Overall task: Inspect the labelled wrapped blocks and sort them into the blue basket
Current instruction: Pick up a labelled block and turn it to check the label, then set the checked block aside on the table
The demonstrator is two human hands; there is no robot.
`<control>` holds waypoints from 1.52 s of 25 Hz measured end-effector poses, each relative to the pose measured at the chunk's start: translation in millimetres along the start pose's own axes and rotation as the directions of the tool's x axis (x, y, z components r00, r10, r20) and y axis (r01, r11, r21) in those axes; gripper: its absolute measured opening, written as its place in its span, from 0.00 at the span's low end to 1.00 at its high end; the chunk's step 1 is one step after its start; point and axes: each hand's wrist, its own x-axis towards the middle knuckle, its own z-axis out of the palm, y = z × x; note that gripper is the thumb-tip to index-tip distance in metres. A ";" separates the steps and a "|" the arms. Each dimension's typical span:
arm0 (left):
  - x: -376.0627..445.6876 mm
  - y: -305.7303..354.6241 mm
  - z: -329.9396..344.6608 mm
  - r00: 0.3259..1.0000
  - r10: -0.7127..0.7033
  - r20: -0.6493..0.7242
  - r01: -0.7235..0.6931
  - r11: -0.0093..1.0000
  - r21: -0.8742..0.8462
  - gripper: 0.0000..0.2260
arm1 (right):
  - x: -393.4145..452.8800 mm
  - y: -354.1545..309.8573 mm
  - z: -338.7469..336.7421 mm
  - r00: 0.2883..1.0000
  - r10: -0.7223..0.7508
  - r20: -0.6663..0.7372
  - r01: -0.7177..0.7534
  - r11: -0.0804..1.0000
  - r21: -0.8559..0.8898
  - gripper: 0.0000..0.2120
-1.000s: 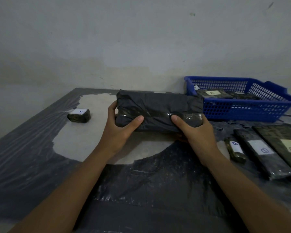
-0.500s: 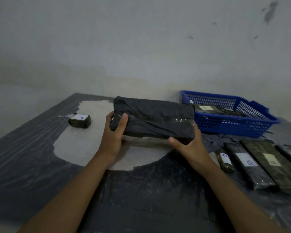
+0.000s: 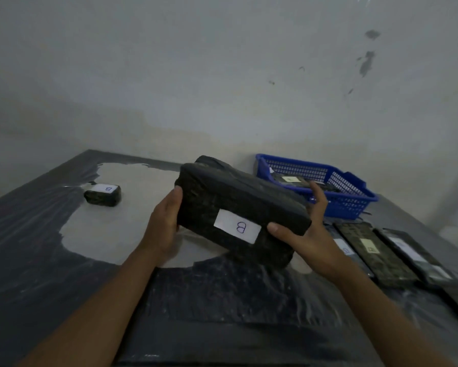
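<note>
While both hands clasp it, the scene reads so:
Left hand [image 3: 162, 225]: grips the block's left end.
Right hand [image 3: 305, 234]: thumb and fingers clamp the right end.
Block [image 3: 233, 205]: held tilted above the table [image 3: 37, 260], "B" label [image 3: 237, 226] up.
Basket [image 3: 349, 205]: just behind, holding wrapped blocks.

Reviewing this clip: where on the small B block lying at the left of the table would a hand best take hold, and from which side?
Grip the small block across its two long dark sides, coming from above. It lies flat and alone on the table, free on all sides, and its white label faces up, so a grip on the sides leaves the letter readable. Both hands hold the large block now.
</note>
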 end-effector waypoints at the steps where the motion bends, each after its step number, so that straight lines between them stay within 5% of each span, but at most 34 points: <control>1: -1.8 0.8 1.3 1.000 0.028 0.015 -0.029 0.998 0.059 0.41 | -11.3 1.7 -0.5 0.999 0.044 -0.013 -0.044 0.997 0.060 0.54; 4: -7.4 2.1 8.8 0.984 0.169 0.061 -0.179 0.949 0.259 0.28 | -39.5 1.7 5.8 0.951 0.274 -0.146 -0.227 0.935 0.274 0.44; 7: -14.8 -1.1 14.5 0.943 0.206 0.261 -0.302 0.860 0.413 0.31 | -56.6 9.2 12.4 0.900 0.408 -0.155 -0.354 0.890 0.289 0.39; 12: -22.6 1.6 24.6 0.896 0.053 0.441 -0.332 0.740 0.585 0.39 | -68.3 25.9 4.1 0.950 0.213 -0.229 -0.262 0.942 -0.208 0.50; 15: -33.4 13.9 45.6 0.905 -0.051 0.423 -0.188 0.842 0.505 0.46 | -75.6 35.3 0.2 0.944 0.148 -0.295 -0.220 0.948 -0.229 0.45; 20: -39.0 25.4 114.9 0.864 -0.177 0.471 0.052 0.963 0.266 0.57 | -75.7 54.5 3.1 0.884 0.253 -0.394 -0.311 0.946 -0.090 0.39; 28: -42.5 19.7 163.7 0.848 -0.197 0.492 0.051 0.954 0.295 0.44 | -78.9 53.6 -4.3 0.805 0.263 -0.531 -0.133 0.953 0.271 0.40; 35: -34.4 7.1 178.1 0.855 -0.204 0.478 0.073 0.958 0.277 0.37 | -75.2 63.4 -5.6 0.790 0.240 -0.564 -0.071 0.949 0.306 0.42; 38: -13.2 7.3 177.3 0.878 -0.242 0.413 0.118 0.946 0.302 0.36 | -75.0 64.4 -6.7 0.794 0.238 -0.559 -0.070 0.950 0.305 0.34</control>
